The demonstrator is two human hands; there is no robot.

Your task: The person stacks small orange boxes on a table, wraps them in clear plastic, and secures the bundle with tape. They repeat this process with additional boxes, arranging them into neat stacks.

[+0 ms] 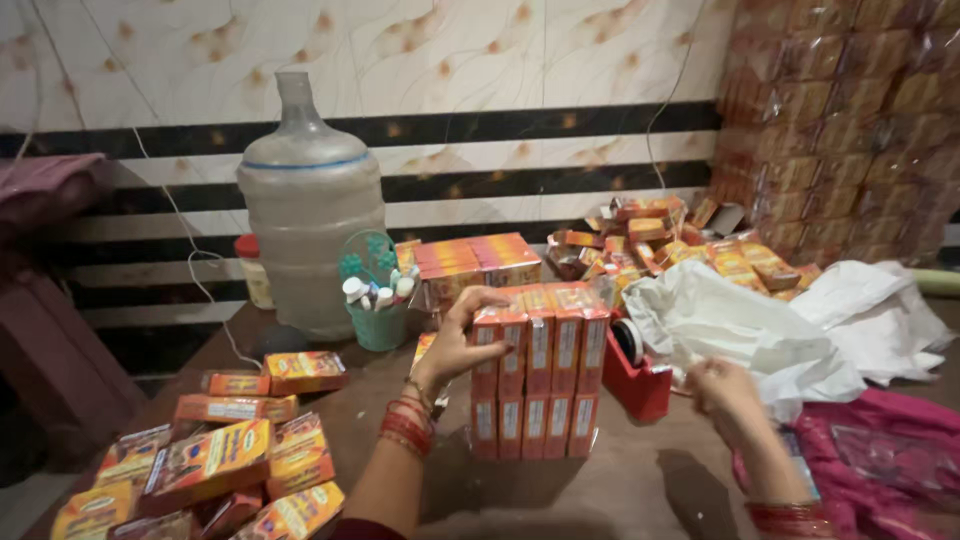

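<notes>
Fingers of the left hand curled onto the upright box stack; the right hand pinched something unclear beside the tape dispenser.

Cream marbled wall with dark horizontal stripes behind a brown table; the light looks dim and warm, perhaps from a lamp.

Left hand raised with fingers curled in a grip; right hand loosely closed.
</notes>
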